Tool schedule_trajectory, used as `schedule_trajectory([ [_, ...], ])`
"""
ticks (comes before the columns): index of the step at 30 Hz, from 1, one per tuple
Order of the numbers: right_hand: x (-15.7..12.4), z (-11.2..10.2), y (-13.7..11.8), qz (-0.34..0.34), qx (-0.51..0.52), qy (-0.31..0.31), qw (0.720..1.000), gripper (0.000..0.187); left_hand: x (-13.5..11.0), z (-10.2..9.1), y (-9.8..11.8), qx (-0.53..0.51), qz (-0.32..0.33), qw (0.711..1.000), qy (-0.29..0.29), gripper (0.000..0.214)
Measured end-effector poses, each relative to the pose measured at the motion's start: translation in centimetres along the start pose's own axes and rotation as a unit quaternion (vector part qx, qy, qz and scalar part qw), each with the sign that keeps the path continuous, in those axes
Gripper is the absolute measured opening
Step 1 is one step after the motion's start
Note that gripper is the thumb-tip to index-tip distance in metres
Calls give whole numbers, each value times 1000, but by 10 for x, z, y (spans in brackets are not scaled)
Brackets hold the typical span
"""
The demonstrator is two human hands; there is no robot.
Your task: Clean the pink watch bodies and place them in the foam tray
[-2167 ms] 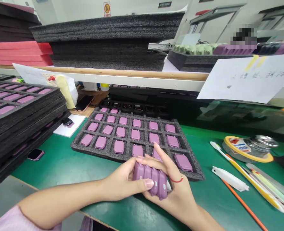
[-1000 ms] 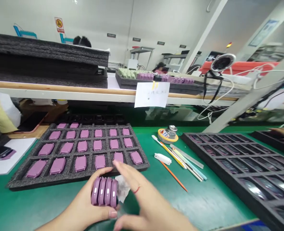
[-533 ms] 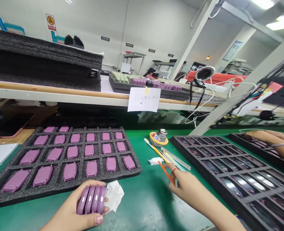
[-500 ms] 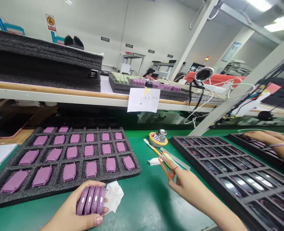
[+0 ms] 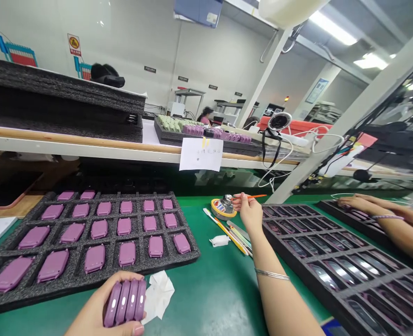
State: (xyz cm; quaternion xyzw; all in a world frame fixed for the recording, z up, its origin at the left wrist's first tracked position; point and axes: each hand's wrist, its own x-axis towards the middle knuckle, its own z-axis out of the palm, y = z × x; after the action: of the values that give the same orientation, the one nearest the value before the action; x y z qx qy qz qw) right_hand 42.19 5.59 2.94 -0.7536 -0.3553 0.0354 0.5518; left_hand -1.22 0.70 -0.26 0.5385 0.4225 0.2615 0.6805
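My left hand [image 5: 93, 305] is closed around a row of several purple watch cases [image 5: 126, 301], stood on edge side by side. A crumpled white wipe [image 5: 159, 294] sticks out beside them at the fingers. My right hand [image 5: 250, 215] grips a thin orange stick [image 5: 258, 196], whose far end points right. Its fingertips are at a small metal pot [image 5: 227, 200], which sits with a yellow tape roll [image 5: 223, 214]; whether they touch the pot I cannot tell. Left of centre, a black foam tray [image 5: 115, 267] holds purple watch cases [image 5: 127, 253] in its compartments.
Sticks and a toothbrush [image 5: 223, 226] lie near a small white packet [image 5: 219, 241]. On the right, a foam tray [image 5: 335, 294] carries dark glossy pieces. Another person's hands [image 5: 360, 203] work over a farther tray. A shelf [image 5: 164, 150] with a paper note crosses behind.
My right hand has moved away from me to the metal pot, and the orange stick has swung to point right. My left hand still holds the watch cases. The view has shifted slightly.
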Motion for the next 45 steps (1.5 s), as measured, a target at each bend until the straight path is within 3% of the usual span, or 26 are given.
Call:
schedule_trajectory([
  [4,-5,-1,3,0,-45,31,999,29,2,1,0,-12,4,999,32,62],
  [8,-25,2,-14,-42,-44,44,997,25,1,4,4,-22,9,999,48,58],
  [11,-64,16,-40,-102,27,15,994,36,-1,7,8,-12,13,999,39,57],
  [13,-103,26,-61,-147,100,-57,982,43,-2,8,10,-4,13,1000,22,60],
  [16,-167,34,-88,-208,175,-199,942,38,0,9,10,-13,24,999,25,64],
  [18,-201,35,-97,-282,228,-314,877,24,0,9,9,-20,31,999,21,64],
  [21,-228,36,-96,-382,247,-398,797,12,0,9,8,-17,53,998,20,61],
  [30,-231,45,-84,-410,218,-435,772,17,-1,7,7,-32,58,998,6,56],
  [45,-231,45,-87,-388,240,-437,775,15,-1,9,12,-40,30,999,-3,56],
])
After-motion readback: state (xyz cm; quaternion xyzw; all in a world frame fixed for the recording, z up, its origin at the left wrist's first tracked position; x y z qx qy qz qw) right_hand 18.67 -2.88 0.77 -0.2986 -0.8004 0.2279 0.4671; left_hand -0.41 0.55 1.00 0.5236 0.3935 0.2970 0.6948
